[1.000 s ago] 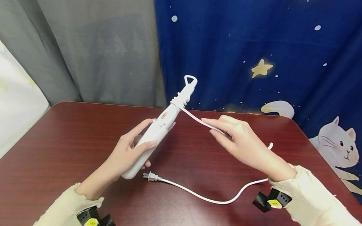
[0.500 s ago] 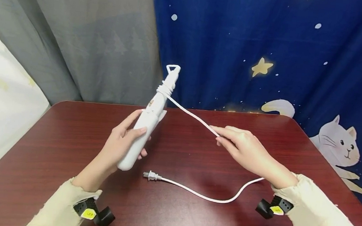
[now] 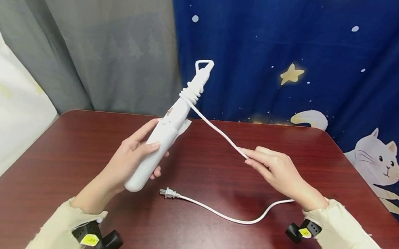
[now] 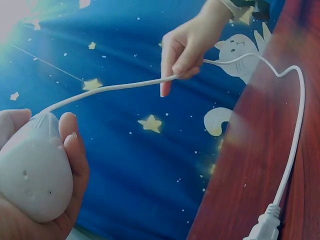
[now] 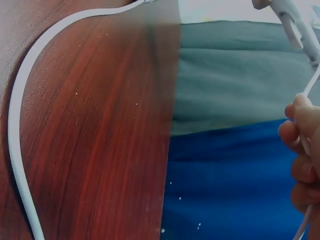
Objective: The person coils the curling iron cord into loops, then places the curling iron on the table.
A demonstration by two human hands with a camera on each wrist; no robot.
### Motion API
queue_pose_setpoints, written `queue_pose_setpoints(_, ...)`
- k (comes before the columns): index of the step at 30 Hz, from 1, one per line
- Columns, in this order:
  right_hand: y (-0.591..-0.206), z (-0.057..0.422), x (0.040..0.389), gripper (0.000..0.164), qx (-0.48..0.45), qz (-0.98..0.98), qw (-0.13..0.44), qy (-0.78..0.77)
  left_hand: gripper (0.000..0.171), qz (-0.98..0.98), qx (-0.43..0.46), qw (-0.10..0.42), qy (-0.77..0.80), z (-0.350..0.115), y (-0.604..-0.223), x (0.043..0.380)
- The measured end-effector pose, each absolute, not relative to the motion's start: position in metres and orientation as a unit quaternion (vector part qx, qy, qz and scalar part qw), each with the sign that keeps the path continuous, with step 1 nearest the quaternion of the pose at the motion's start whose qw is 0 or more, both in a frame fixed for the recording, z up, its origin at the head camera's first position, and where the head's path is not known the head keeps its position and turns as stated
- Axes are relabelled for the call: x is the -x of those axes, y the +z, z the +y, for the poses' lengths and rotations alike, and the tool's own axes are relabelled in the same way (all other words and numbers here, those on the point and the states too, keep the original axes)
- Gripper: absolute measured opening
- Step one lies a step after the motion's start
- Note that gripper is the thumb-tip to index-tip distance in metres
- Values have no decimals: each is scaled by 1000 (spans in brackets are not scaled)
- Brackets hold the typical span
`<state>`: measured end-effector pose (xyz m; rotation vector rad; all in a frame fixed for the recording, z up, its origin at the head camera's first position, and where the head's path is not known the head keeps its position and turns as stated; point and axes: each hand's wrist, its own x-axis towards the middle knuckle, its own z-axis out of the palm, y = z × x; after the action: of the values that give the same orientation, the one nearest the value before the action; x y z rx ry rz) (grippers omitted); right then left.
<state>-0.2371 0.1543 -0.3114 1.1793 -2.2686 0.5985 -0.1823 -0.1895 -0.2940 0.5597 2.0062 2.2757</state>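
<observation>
My left hand (image 3: 128,161) grips the thick, ribbed lower part of a white hair styling iron (image 3: 170,125), held tilted above the table. Several turns of its white power cord (image 3: 217,131) circle the narrow upper end, just below a loop at the tip. Off to the right, my right hand (image 3: 276,169) pinches the cord between thumb and fingers, with the stretch between the hands nearly straight. In the left wrist view the rounded butt of the iron (image 4: 37,172) faces the camera. The cord's two-pin plug (image 3: 169,193) lies on the table.
A dark red wooden table (image 3: 209,243) spans the area under both hands. The cord's tail (image 3: 233,219) curves over it from the plug to beneath the right hand. Behind hang a grey curtain (image 3: 112,50) and a blue star-printed curtain (image 3: 251,44).
The iron has risen, first shifting left and then its tip back right. My right hand has moved right and down along the cord, leaving a longer stretch between it and the wound turns.
</observation>
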Motion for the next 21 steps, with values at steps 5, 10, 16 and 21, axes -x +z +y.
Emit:
queue_pose_setpoints(5,-315,164,247,28,-420,-816,303,257,50,628,-219,68,744,-190,-294,177)
queue_pose_setpoints(10,-318,168,253,33,-414,-807,292,304,54,585,-275,104,756,-185,-298,173)
queue_pose_setpoints(16,-323,162,262,37,-442,-785,258,348,58,551,-353,159,739,-176,-298,169)
queue_pose_setpoints(21,-321,153,271,22,-437,-791,190,383,55,548,-401,206,705,-177,-298,168)
